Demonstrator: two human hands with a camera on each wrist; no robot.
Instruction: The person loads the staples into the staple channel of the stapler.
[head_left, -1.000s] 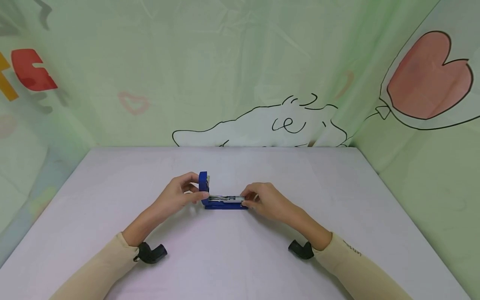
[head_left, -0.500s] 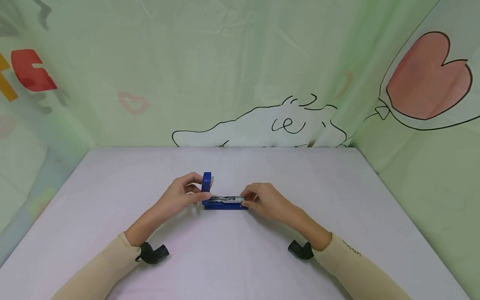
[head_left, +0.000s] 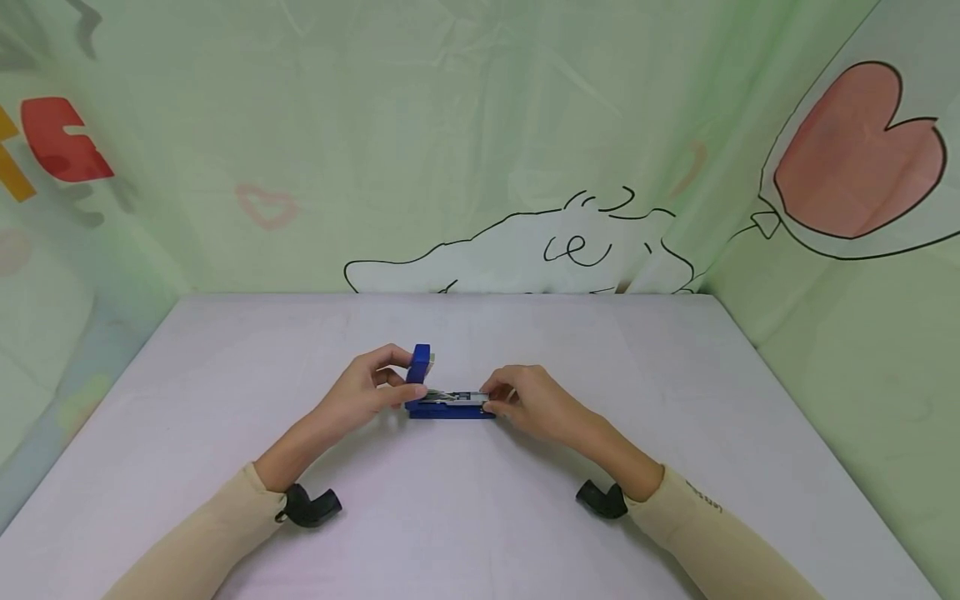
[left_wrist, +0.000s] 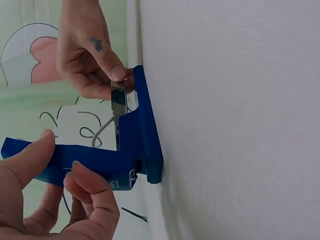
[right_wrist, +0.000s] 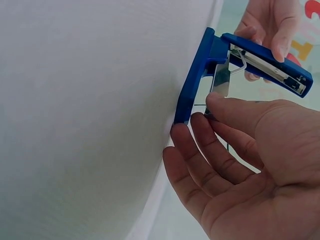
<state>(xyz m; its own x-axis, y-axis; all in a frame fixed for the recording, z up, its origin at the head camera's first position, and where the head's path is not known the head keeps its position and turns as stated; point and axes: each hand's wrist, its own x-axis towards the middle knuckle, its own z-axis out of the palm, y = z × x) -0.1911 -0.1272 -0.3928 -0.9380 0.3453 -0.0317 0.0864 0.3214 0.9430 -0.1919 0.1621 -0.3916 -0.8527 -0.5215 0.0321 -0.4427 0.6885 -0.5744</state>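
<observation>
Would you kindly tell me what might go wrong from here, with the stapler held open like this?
The raised cover, gripped by the left hand, could swing down and nip the right hand, which pinches the free end of the metal magazine.

The bent wire between cover and magazine might bind or bend if the cover is forced.

Uneven pressure from the two hands could also make the base slide or tip on the white tabletop.
</observation>
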